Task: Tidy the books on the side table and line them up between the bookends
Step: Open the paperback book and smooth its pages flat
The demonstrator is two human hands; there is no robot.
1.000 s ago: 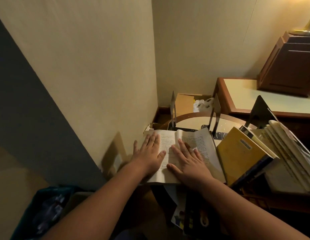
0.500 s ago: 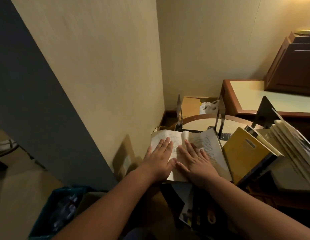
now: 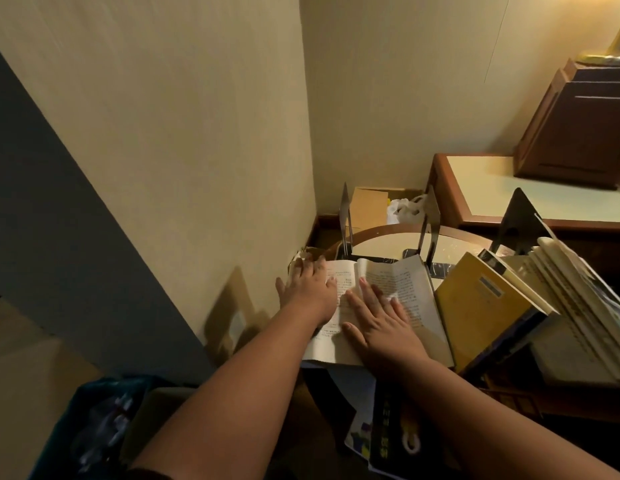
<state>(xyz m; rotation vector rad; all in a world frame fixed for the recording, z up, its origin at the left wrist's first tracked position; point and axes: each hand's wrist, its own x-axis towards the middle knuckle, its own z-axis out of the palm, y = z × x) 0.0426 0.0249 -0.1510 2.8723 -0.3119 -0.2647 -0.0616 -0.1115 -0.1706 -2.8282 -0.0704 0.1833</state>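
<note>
- On the open book (image 3: 402, 285), the right hand (image 3: 381, 320) lies flat, fingers (image 3: 369, 294) spread, pinning the pages; the left hand (image 3: 310, 289) reaches over its left edge, fingers straight, probably to fold it shut.
- Beside it a yellow book (image 3: 485, 306) leans on slumped books (image 3: 571, 306); bookends (image 3: 429, 216) stand just behind on the desk (image 3: 384, 244).

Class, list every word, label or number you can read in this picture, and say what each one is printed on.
On the open white-paged book: lines of printed text on both pages, too small and blurred to read.
On the yellow rectangular book: a small grey-blue label, unreadable.
On the dark book at the bottom: yellow characters, too blurred to read.
Nothing here can be quoted.
</note>
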